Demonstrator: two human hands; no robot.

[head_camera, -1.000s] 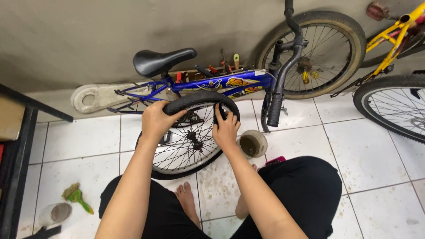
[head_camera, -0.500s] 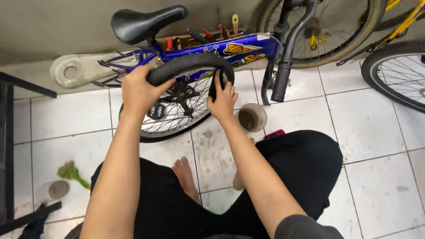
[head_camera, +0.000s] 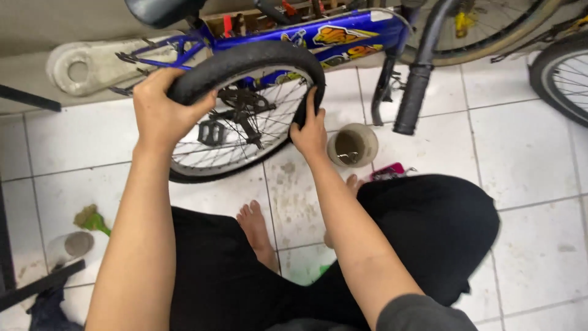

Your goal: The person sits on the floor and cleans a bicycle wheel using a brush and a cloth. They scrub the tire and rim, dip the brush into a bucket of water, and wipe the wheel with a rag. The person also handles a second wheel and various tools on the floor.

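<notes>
A small bicycle wheel with a black tyre (head_camera: 257, 58) and metal spokes stands upright on the white tile floor in front of me. My left hand (head_camera: 162, 110) grips the tyre at its upper left. My right hand (head_camera: 310, 130) holds the tyre's right side, fingers curled over the rubber. Behind the wheel a blue bicycle frame (head_camera: 343, 34) lies on its side, with a black pedal and crank (head_camera: 236, 119) showing through the spokes. I sit cross-legged in black trousers, with a bare foot (head_camera: 254, 230) below the wheel.
A small round cup (head_camera: 351, 146) stands right of my right hand, and a pink object (head_camera: 387, 171) lies beside it. A black handlebar grip (head_camera: 411, 98) hangs nearby. Other bicycle wheels (head_camera: 560, 73) are at the right. A green tool (head_camera: 92, 219) and a jar (head_camera: 72, 246) lie at the left.
The view has dropped and closed in on the wheel. Both hands keep their grip on the tyre, the left one slid a little further along the top.
</notes>
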